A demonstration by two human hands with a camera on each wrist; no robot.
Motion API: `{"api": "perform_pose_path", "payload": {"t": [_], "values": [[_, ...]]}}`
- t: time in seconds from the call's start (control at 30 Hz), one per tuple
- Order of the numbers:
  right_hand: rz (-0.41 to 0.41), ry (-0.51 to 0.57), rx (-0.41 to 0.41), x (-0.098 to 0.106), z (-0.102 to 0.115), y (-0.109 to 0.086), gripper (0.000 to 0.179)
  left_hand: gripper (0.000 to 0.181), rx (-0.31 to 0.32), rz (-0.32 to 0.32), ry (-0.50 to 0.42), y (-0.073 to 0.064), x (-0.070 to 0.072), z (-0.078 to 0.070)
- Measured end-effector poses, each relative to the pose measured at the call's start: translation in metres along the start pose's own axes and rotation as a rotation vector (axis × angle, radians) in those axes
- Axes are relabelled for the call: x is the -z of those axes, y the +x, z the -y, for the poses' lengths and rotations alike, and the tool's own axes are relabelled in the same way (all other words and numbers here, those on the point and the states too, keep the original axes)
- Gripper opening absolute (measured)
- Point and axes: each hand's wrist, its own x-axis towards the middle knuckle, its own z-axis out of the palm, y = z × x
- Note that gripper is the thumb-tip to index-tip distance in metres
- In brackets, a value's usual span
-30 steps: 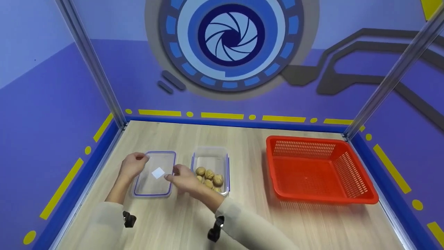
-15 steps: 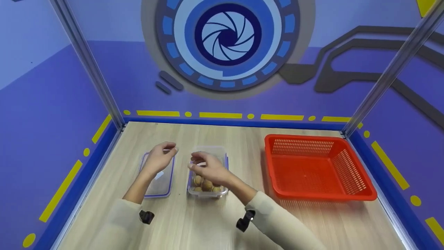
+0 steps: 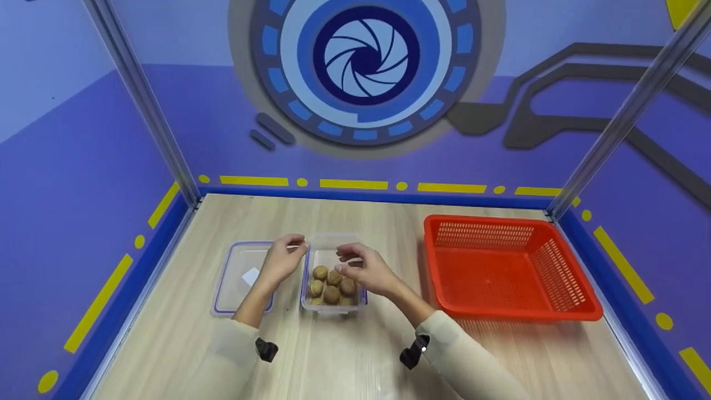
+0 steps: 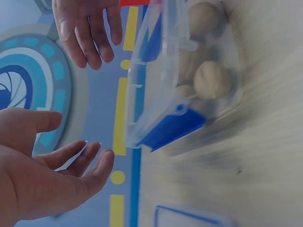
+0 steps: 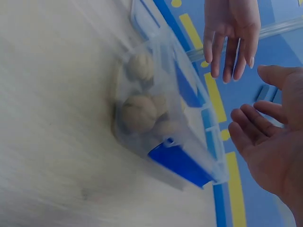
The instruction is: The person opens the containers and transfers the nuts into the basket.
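Note:
A clear plastic food container (image 3: 328, 307) with blue side clips stands on the table, several walnuts (image 3: 331, 294) gathered in its near half. My left hand (image 3: 284, 260) hovers by the container's left rim, fingers relaxed and holding nothing. Over the right rim hangs my right hand (image 3: 367, 271), also without anything in its fingers; it hides part of that side. Both wrist views show the container (image 4: 163, 71) from the side, with loosely bent fingers apart from it. Left of it lies the clear lid (image 3: 233, 278) with a blue seal and a white label, partly covered by my left hand and forearm.
A red plastic basket (image 3: 489, 278) with slotted walls stands on the right of the wooden table (image 3: 333, 355). Blue printed panels and metal posts (image 3: 141, 94) enclose the table at the back and sides.
Both hands have moved right, from the lid to the container. The left hand has left the lid, which stays lying on the table. The container has hardly moved.

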Motion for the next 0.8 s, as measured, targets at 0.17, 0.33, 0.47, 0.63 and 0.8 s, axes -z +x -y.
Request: {"api": "perform_pose_path", "payload": {"t": [0.17, 0.33, 0.47, 0.63, 0.8], "values": [[-0.022, -0.049, 0.036, 0.001, -0.018, 0.000, 0.044, 0.041, 0.059, -0.012, -0.057, 0.004, -0.013, 0.015], [-0.029, -0.133, 0.038, -0.001, -0.027, 0.002, 0.041, 0.050, 0.128, -0.009, -0.064, 0.008, -0.021, 0.026], [-0.029, -0.188, 0.035, -0.005, -0.031, 0.006, 0.039, 0.052, 0.181, -0.001, -0.090, 0.009, -0.025, 0.034], [-0.001, -0.252, 0.059, -0.010, -0.032, 0.014, 0.037, 0.050, 0.227, 0.011, -0.191, 0.011, -0.029, 0.043], [0.021, -0.348, 0.055, -0.018, -0.036, 0.016, 0.034, 0.049, 0.244, 0.038, -0.210, 0.013, -0.031, 0.052]]}}
